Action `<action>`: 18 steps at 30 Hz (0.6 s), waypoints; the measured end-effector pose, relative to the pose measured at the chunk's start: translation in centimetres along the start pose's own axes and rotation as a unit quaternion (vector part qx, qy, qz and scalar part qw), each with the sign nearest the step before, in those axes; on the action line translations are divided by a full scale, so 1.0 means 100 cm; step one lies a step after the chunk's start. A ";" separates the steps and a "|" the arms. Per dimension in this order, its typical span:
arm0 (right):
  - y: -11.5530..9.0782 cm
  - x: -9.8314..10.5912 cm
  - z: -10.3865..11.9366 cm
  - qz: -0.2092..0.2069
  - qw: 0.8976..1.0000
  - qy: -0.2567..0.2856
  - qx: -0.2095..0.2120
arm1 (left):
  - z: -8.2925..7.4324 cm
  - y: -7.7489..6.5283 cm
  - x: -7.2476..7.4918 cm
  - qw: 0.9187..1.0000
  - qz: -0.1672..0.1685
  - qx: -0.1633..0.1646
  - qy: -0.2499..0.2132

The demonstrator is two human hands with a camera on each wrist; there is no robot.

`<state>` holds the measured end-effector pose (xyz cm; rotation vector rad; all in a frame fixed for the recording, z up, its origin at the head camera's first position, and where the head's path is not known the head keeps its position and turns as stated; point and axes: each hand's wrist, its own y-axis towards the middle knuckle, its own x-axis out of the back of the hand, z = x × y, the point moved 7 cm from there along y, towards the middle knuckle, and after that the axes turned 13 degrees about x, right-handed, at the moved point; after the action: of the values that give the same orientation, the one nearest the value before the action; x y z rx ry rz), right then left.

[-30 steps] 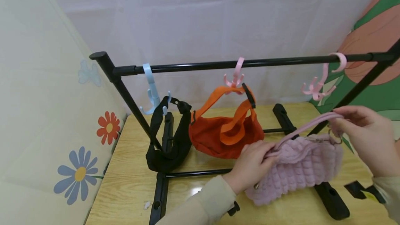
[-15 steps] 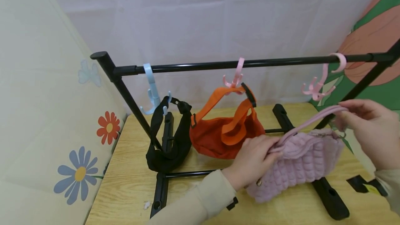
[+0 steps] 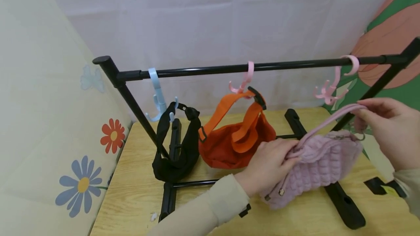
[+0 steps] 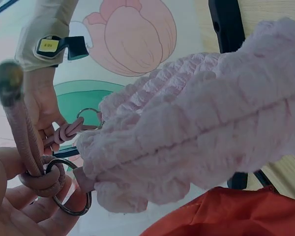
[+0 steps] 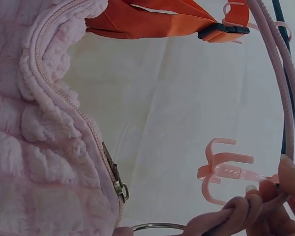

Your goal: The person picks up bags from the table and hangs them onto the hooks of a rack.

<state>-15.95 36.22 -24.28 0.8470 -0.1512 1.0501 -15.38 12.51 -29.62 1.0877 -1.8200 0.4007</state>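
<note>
A quilted pink handbag (image 3: 323, 168) hangs between my two hands over the right part of the rack. My left hand (image 3: 267, 165) grips the bag's strap at its left end, by the knot and metal ring (image 4: 70, 214). My right hand (image 3: 395, 130) pinches the cord strap near its right end, and the strap (image 5: 280, 73) arches between the hands. Above and behind the bag, a pink multi-prong hook (image 3: 329, 92) hangs on the black bar, apart from the strap. The zipper (image 5: 113, 169) shows along the bag's top.
An orange waist bag (image 3: 229, 148) hangs from a middle pink hook (image 3: 242, 83), close behind my left hand. Further left, a black bag (image 3: 178, 163) hangs from a blue hook (image 3: 158, 95). The black rack (image 3: 203, 71) stands on a wooden table (image 3: 131, 192).
Both hands have lifted a little with the pink handbag, my right hand more than the left. The strap's right end is higher and closer to the right hook. The head view has shifted slightly.
</note>
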 end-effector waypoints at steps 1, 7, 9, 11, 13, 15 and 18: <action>0.001 0.000 0.000 -0.002 1.000 -0.001 -0.002 | -0.001 0.001 -0.001 1.000 0.003 0.001 0.000; 0.007 0.002 -0.002 -0.012 1.000 -0.001 -0.012 | -0.002 0.004 0.001 1.000 0.015 0.011 -0.011; 0.009 0.003 -0.003 -0.013 1.000 0.003 -0.014 | -0.002 0.006 0.002 1.000 0.012 0.015 -0.013; 0.011 0.003 -0.002 -0.013 1.000 0.009 -0.015 | -0.001 0.007 0.004 1.000 0.008 0.022 -0.015; 0.013 0.003 -0.001 -0.013 1.000 0.014 -0.014 | -0.001 0.008 0.006 0.999 0.002 0.031 -0.017; 0.014 0.003 0.000 -0.013 1.000 0.016 -0.012 | -0.001 0.009 0.007 0.999 -0.001 0.041 -0.023; 0.017 0.003 0.001 -0.011 1.000 0.014 -0.012 | -0.001 0.010 0.010 0.998 -0.006 0.051 -0.030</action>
<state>-17.18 36.73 -23.19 0.8098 -0.1307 1.0369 -16.32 12.66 -28.53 1.1912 -1.8615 0.4635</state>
